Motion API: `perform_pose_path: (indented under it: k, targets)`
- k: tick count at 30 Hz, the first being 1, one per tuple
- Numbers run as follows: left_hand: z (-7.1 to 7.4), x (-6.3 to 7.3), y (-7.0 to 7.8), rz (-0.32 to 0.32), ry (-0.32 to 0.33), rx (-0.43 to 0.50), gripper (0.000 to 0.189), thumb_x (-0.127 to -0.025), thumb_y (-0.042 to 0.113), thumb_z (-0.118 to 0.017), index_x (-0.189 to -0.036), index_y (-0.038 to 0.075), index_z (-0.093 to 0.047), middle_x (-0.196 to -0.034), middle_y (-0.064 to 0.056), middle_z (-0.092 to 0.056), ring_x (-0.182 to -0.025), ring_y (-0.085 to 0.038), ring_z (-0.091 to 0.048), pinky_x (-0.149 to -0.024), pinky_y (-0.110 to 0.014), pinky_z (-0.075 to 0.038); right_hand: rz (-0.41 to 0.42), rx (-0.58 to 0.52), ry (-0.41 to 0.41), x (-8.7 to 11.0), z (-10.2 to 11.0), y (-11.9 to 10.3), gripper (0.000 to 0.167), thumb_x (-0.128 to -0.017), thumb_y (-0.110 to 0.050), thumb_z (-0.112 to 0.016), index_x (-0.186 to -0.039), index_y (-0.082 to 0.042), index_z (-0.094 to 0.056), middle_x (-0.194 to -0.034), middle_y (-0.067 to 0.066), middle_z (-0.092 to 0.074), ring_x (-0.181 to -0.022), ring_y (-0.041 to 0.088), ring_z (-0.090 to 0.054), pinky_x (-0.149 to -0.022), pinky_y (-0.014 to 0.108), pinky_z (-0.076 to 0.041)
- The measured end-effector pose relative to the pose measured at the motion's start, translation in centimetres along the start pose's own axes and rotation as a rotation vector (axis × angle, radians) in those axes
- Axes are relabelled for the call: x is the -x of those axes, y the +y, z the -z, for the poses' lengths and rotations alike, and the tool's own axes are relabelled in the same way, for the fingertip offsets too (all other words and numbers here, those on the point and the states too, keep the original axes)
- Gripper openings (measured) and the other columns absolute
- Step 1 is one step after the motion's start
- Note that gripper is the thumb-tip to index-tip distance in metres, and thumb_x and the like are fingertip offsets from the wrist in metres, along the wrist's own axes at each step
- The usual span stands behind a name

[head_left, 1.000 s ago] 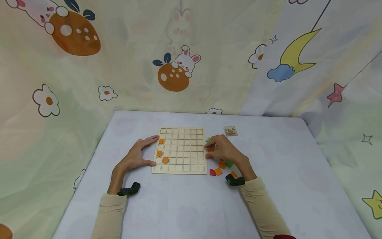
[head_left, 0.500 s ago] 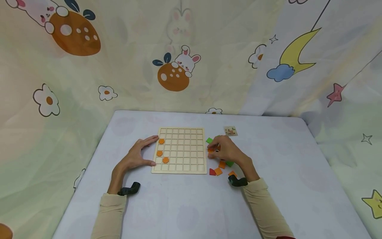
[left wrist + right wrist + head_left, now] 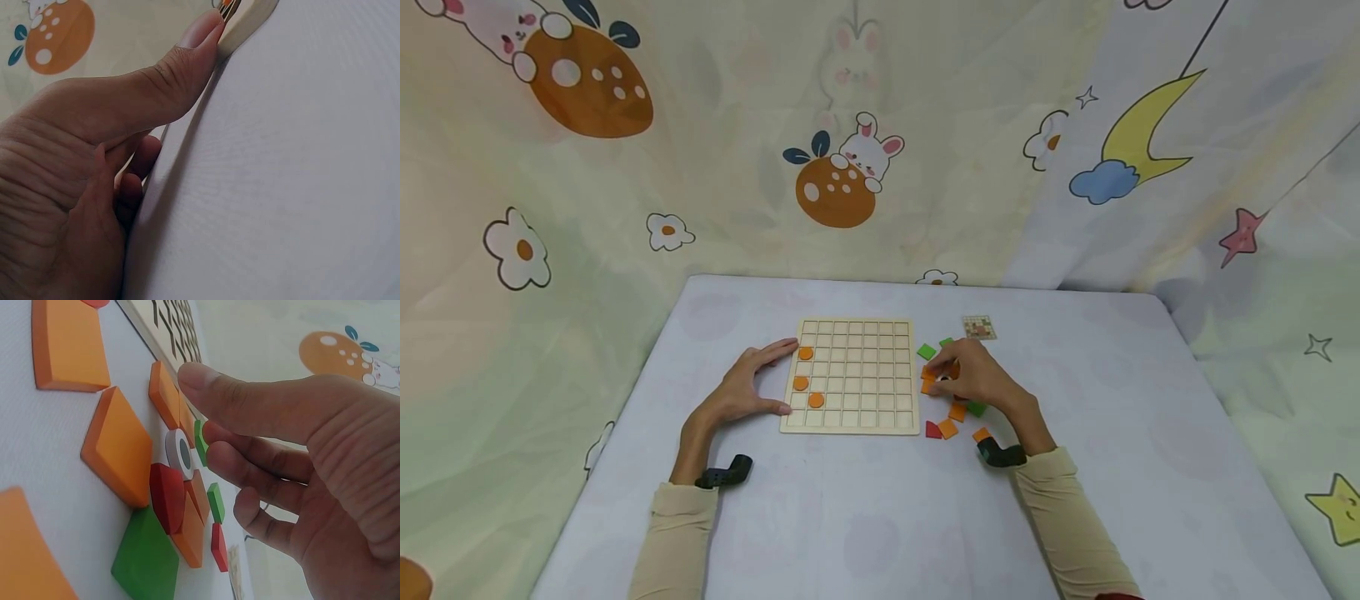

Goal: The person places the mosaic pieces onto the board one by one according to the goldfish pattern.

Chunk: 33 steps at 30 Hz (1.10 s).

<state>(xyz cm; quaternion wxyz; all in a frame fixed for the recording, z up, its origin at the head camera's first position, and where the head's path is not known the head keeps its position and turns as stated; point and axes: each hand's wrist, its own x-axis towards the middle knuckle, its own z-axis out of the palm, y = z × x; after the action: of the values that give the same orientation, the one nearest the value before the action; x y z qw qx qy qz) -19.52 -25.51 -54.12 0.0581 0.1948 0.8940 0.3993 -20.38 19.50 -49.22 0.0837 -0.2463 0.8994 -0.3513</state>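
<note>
A pale wooden grid board (image 3: 865, 375) lies on the table, with three round orange pieces (image 3: 816, 400) in cells near its left side. My left hand (image 3: 741, 392) rests at the board's left edge, thumb and fingertips spread apart along it. In the left wrist view the thumb (image 3: 181, 69) touches the board's rim. My right hand (image 3: 977, 379) hovers over loose pieces right of the board, its thumb and fingers apart with nothing between them. Below them, the right wrist view shows orange tiles (image 3: 117, 447), a green tile (image 3: 147, 556), a red piece (image 3: 167, 499) and a white ring-shaped piece (image 3: 180, 453).
A small patterned card (image 3: 979, 327) lies beyond the right hand. Green tiles (image 3: 927, 352) sit by the board's right edge, and a red piece (image 3: 933, 430) lies nearer the front. A printed cloth (image 3: 730, 167) hangs behind the white table (image 3: 850, 517).
My right hand has shifted slightly right, away from the board's edge, showing more of the orange and green tiles there. The left hand and board have stayed put.
</note>
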Motion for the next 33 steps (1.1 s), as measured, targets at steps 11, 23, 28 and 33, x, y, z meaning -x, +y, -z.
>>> perform_pose_path:
  k: [11, 23, 28, 33]
  targets:
    - [0.2, -0.1, -0.1, -0.006, -0.014, 0.002, 0.116, -0.067, 0.04, -0.106, -0.166, 0.023, -0.049, -0.177, -0.003, -0.042, -0.138, -0.029, -0.049, -0.113, -0.056, -0.039, -0.034, 0.028, 0.016, 0.2, 0.5, 0.2, 0.027, -0.085, -0.011, -0.094, -0.11, -0.004, -0.085, -0.103, 0.005, -0.084, -0.092, 0.02, -0.072, -0.083, 0.039, -0.057]
    - [0.0, 0.1, 0.0, -0.018, -0.008, -0.002, 0.116, -0.066, 0.04, -0.106, -0.166, 0.021, -0.049, -0.177, -0.003, -0.042, -0.137, -0.029, -0.049, -0.112, -0.055, -0.039, -0.075, 0.067, 0.06, 0.6, 1.2, 0.7, 0.028, -0.083, -0.009, -0.095, -0.109, -0.007, -0.086, -0.092, -0.002, -0.081, -0.082, 0.017, -0.063, -0.12, 0.055, -0.043]
    - [0.0, 0.1, 0.0, -0.018, -0.004, -0.004, 0.116, -0.066, 0.037, -0.107, -0.166, 0.022, -0.05, -0.177, -0.003, -0.042, -0.138, -0.028, -0.049, -0.113, -0.055, -0.039, -0.051, 0.081, 0.073, 0.8, 1.4, 1.0, 0.027, -0.083, -0.007, -0.094, -0.109, -0.006, -0.087, -0.093, -0.002, -0.082, -0.086, 0.018, -0.065, -0.086, 0.039, -0.051]
    - [0.1, 0.0, 0.1, -0.011, -0.009, -0.004, 0.116, -0.066, 0.038, -0.106, -0.166, 0.023, -0.049, -0.177, -0.003, -0.041, -0.138, -0.029, -0.049, -0.114, -0.056, -0.038, -0.059, 0.084, 0.076, 0.9, 1.7, 1.2, 0.03, -0.083, -0.005, -0.094, -0.112, -0.006, -0.086, -0.096, -0.001, -0.082, -0.091, 0.02, -0.065, -0.089, 0.039, -0.05]
